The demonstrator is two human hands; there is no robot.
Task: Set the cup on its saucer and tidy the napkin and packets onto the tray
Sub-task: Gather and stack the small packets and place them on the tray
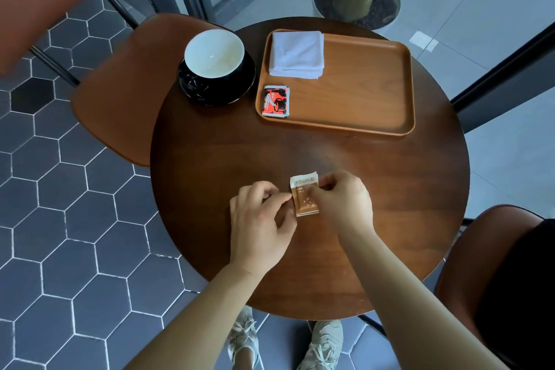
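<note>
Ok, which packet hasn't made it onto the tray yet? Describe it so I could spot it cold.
Start at the round table; the tray sits on its far side. At the near edge, between the left hand and right hand, is the brown packet, pinched by fingers of both. Unlike the red packet on the tray, it is brown below with a white top band.

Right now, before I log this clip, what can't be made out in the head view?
- Brown packet: its right edge is covered by the right hand, so that grip is hidden; small print is unreadable.
- Red packets: stacked, so their number is unclear.
- Saucer: mostly hidden under the cup; no cup handle shows.
- Left hand: fingertips curl under, so contact with the brown packet is uncertain.
</note>
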